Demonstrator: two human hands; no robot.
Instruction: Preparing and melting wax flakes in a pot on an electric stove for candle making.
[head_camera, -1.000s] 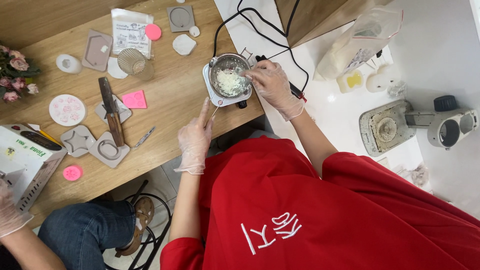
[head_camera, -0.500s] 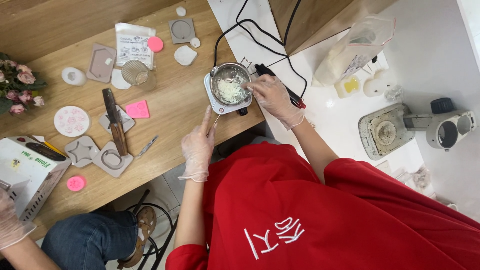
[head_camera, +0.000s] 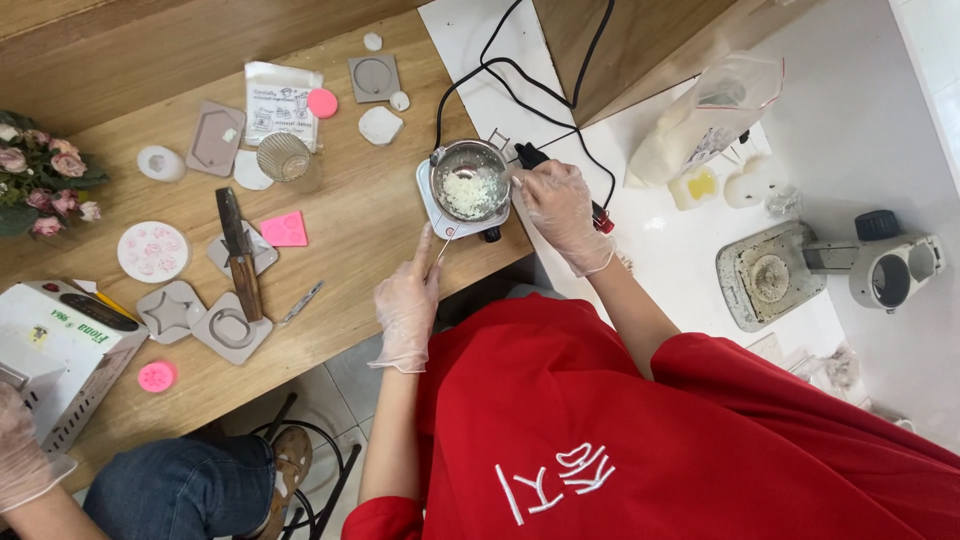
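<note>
A small metal pot (head_camera: 470, 185) with white flakes inside stands on a white square hot plate (head_camera: 432, 210) at the wooden table's right end. My gloved right hand (head_camera: 558, 208) rests at the pot's right rim, above its black handle (head_camera: 527, 155), with its fingers closed on a thin stirrer whose tip reaches into the pot. My gloved left hand (head_camera: 407, 300) hovers at the table's front edge just below the hot plate. Its index finger points up and it pinches a thin metal pin (head_camera: 441, 250).
Grey moulds (head_camera: 232, 328), a knife (head_camera: 240, 255), pink pieces (head_camera: 285, 228), a ribbed glass (head_camera: 284, 156) and a paper packet (head_camera: 278, 100) lie on the table. Another person's gloved hand (head_camera: 22, 450) holds a white box machine (head_camera: 60, 345). A bag (head_camera: 705, 115) and grinder (head_camera: 775, 270) sit on the white counter.
My right hand has drawn back from over the pot to its right rim. My left hand keeps its place below the hot plate. The camera view has shifted slightly.
</note>
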